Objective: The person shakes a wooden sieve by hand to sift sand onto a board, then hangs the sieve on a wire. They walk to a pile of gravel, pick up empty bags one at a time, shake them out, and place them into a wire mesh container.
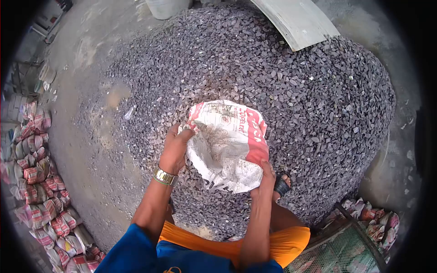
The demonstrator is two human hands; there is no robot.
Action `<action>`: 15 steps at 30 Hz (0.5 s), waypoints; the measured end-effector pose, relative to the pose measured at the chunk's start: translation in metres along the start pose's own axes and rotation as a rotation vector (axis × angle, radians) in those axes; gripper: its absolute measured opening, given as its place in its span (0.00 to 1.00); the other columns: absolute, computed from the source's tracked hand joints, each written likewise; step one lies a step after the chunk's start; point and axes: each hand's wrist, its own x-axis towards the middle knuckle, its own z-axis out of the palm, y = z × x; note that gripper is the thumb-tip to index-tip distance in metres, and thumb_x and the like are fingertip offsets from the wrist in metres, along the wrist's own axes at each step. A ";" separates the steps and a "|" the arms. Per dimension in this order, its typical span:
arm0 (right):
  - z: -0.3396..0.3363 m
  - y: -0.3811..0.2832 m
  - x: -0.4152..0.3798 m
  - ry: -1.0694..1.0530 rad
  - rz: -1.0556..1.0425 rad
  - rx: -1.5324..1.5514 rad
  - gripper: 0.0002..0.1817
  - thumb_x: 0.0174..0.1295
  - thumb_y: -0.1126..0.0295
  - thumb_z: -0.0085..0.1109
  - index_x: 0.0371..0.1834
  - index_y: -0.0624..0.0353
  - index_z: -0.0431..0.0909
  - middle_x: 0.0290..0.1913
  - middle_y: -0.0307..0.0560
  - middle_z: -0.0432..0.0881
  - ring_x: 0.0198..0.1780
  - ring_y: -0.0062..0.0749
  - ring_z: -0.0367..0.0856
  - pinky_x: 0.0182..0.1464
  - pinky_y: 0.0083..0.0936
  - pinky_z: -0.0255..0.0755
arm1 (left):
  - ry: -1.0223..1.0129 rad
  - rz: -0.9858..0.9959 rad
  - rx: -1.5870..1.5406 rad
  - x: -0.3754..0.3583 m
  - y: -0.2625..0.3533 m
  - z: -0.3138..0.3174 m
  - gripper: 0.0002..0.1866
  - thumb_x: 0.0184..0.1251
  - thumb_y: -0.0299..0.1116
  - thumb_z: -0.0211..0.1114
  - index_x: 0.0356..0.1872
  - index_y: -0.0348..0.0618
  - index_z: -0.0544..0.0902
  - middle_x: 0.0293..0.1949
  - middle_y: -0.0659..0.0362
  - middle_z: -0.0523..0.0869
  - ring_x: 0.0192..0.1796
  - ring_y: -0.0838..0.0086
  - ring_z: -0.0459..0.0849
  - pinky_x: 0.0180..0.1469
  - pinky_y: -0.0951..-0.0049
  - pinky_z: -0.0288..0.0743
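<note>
A white and red printed sack [232,145] is spread between my two hands above a pile of grey gravel [318,113]. My left hand [175,148], with a metal watch [164,176] at its wrist, grips the sack's left edge between thumb and fingers. At the lower right edge, my right hand [265,179] pinches the sack, its fingers partly hidden. The sack's mouth is open, and its dirty inside shows on the left. A sandalled foot [282,185] is on the gravel beside my right hand.
Filled sacks [38,173] are stacked along the left. A curved grey sheet [298,20] lies on the gravel at the top, near a pale container [165,7]. At the lower right are a green mesh screen [339,250] and more sacks [375,223].
</note>
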 end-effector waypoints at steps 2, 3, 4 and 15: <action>0.035 -0.035 -0.010 -0.133 -0.098 0.052 0.11 0.62 0.70 0.58 0.45 0.63 0.73 0.41 0.47 0.79 0.42 0.32 0.82 0.46 0.29 0.77 | -0.114 0.064 -0.066 -0.014 0.055 0.019 0.13 0.62 0.24 0.57 0.47 0.33 0.75 0.41 0.55 0.82 0.42 0.71 0.82 0.47 0.70 0.78; 0.055 -0.051 -0.019 -0.156 -0.159 0.026 0.12 0.62 0.70 0.58 0.45 0.64 0.73 0.40 0.46 0.79 0.43 0.32 0.81 0.47 0.29 0.77 | -0.096 0.112 -0.056 -0.014 0.074 0.022 0.12 0.62 0.24 0.57 0.47 0.32 0.75 0.42 0.54 0.82 0.42 0.71 0.82 0.48 0.71 0.77; 0.073 -0.068 -0.026 -0.178 -0.222 -0.001 0.12 0.62 0.70 0.58 0.46 0.64 0.73 0.40 0.46 0.79 0.44 0.31 0.81 0.47 0.28 0.76 | -0.214 0.181 -0.063 -0.016 0.097 0.025 0.13 0.62 0.24 0.57 0.48 0.31 0.75 0.42 0.53 0.82 0.42 0.71 0.82 0.48 0.71 0.77; 0.234 -0.263 -0.172 -0.702 -0.605 -0.073 0.14 0.65 0.75 0.52 0.50 0.73 0.71 0.49 0.54 0.80 0.50 0.40 0.81 0.55 0.36 0.76 | -0.836 0.573 0.137 -0.070 0.342 0.078 0.20 0.66 0.32 0.59 0.57 0.36 0.70 0.52 0.51 0.78 0.52 0.62 0.78 0.48 0.60 0.80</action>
